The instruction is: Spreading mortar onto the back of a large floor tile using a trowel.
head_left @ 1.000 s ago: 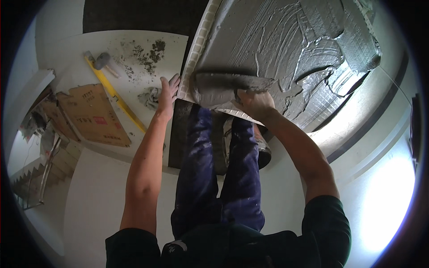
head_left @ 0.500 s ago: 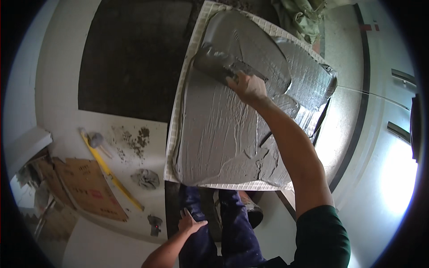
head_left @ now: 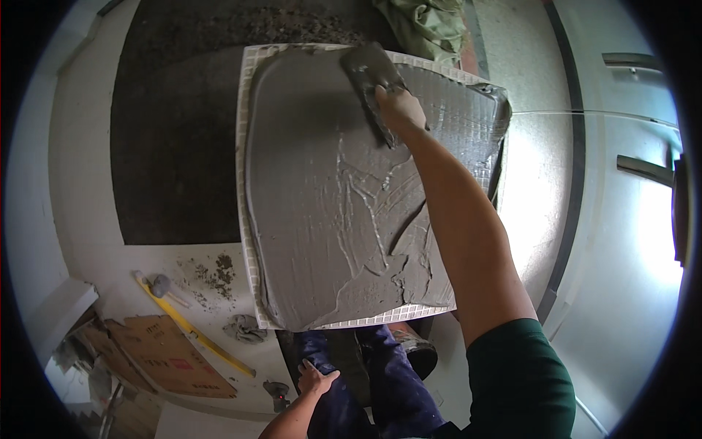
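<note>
My right hand (head_left: 401, 110) grips a notchless, mortar-coated trowel (head_left: 365, 64) lying on grey wet mortar (head_left: 300, 183) near the upper edge of a large tile. The mortar covers nearly all of the tile's back, leaving a white gridded rim (head_left: 246, 219). The surface is fairly smooth at left and ridged toward the lower middle and right. My left hand (head_left: 316, 377) rests below the tile on my left thigh, fingers spread, holding nothing. My right forearm hides part of the tile's right side.
Left are a dark floor area (head_left: 175, 168), yellow level (head_left: 175, 313), mallet (head_left: 161, 284), cardboard (head_left: 172, 358), crumpled cloth (head_left: 245, 329) and a small tool (head_left: 278, 395). A green sack (head_left: 424, 29) lies beyond the tile, a bucket (head_left: 420, 357) below it, door handles (head_left: 643, 167) at right.
My right hand has swept the trowel from the tile's near edge up to its far edge, angling it more upright. My left hand has dropped from the tile's corner onto my thigh. The view has shifted.
</note>
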Motion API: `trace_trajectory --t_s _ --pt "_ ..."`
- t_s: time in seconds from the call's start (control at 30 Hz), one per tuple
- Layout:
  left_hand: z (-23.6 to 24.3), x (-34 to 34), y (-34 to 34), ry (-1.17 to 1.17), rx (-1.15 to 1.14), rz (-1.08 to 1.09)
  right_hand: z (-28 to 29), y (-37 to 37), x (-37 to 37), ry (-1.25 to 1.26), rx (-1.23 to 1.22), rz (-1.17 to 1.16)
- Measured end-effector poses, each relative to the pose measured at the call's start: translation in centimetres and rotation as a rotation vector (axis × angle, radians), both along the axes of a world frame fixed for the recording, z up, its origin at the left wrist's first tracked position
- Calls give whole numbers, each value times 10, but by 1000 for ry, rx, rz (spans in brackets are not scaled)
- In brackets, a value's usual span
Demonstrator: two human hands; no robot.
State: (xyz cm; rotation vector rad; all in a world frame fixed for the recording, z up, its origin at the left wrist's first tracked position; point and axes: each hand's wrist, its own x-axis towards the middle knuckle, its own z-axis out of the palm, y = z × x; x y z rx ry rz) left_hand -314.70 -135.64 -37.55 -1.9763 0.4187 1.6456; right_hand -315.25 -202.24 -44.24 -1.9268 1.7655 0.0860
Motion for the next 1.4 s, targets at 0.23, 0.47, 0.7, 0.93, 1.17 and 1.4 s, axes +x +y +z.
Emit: trace_trajectory --t_s 0.23,0.47,0.7,0.93,1.17,1.4 --pt "-6 -4 -13 -5 97 -78 1 -18 -120 21 -32 -289" --pt "-2 -15 -37 -5 148 -152 1 -36 -230 27 -63 -500" --pt "-8 -31 -43 -53 182 -265 -14 -64 -303 -298 99 -779" --pt "-3 -35 -53 -67 234 -309 37 -37 -296 -815 421 -881" --pt "0 -51 -68 -79 243 -245 47 -56 -315 -882 316 -1007" --pt "7 -52 -50 -114 218 -311 27 -110 -297 -1044 342 -1029"
